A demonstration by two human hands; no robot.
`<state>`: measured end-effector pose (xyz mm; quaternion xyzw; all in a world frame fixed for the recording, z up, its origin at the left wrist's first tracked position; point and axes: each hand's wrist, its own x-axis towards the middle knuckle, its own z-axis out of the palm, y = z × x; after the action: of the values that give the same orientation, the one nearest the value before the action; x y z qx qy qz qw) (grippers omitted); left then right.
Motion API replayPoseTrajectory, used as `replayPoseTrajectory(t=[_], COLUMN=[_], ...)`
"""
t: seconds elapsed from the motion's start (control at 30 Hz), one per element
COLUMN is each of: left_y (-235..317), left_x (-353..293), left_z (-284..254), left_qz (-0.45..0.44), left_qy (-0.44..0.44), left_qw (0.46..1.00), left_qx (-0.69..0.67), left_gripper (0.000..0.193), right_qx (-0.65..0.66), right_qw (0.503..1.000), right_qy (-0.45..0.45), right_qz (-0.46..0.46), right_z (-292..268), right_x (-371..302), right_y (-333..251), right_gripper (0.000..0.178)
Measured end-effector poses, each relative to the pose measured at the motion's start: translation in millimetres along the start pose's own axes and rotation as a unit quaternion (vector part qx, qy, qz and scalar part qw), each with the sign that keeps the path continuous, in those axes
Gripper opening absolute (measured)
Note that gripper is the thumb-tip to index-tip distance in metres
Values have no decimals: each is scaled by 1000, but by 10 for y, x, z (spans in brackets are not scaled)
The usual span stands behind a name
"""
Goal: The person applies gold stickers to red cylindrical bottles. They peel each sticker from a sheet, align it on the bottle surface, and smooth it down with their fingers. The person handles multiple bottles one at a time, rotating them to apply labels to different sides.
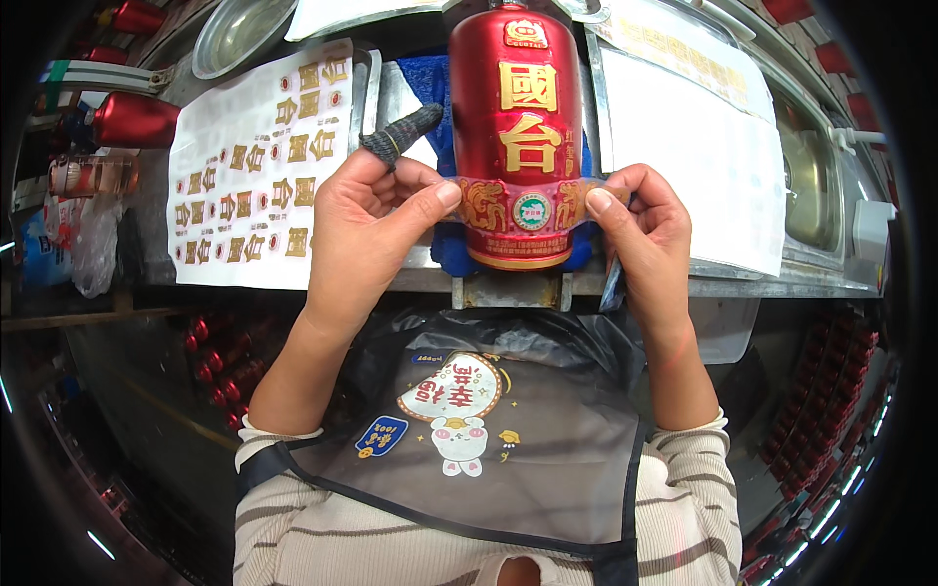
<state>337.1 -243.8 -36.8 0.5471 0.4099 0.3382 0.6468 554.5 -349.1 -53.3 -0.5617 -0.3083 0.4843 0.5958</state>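
A large red bottle (476, 93) with raised gold characters lies in front of me on a blue cloth (427, 80), its base toward me. Across its lower part stretches a clear decal strip (486, 207) with gold figures and a green-white round emblem. My left hand (366, 210) pinches the strip's left end between thumb and fingers; a dark knitted finger cover (403, 135) sits on its raised index finger. The right end is pinched by my right hand (650, 230), beside the bottle's right side. Below that palm hangs a thin bluish piece (613, 285) whose kind I cannot make out.
On the left lies a white sheet of gold decals (256, 166), and on the right a stack of white sheets (689, 161). Metal basins (234, 34) stand behind and at far right. Another red bottle (137, 119) lies at far left. Several red bottles (826, 400) stand below, right.
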Motion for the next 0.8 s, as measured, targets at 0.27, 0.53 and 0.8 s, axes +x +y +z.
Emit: replayPoseTrajectory(t=[0.27,0.53,0.8], left_y=[-78,-103,-96], left_x=[17,24,51], left_z=[-58,88,115], left_qz=[50,83,95], left_qy=[26,-74,-104], left_qw=[997,994,990], left_qx=[56,15,33], left_gripper=[30,72,78], right_qx=[7,-73,-113], right_qw=[998,996,993], right_qy=[63,20,-19], right_qz=[17,-48,-41], right_z=[-15,95,170], right_x=[13,-21,-39], right_y=[-59,-173,-114], right_gripper=[16,41,64])
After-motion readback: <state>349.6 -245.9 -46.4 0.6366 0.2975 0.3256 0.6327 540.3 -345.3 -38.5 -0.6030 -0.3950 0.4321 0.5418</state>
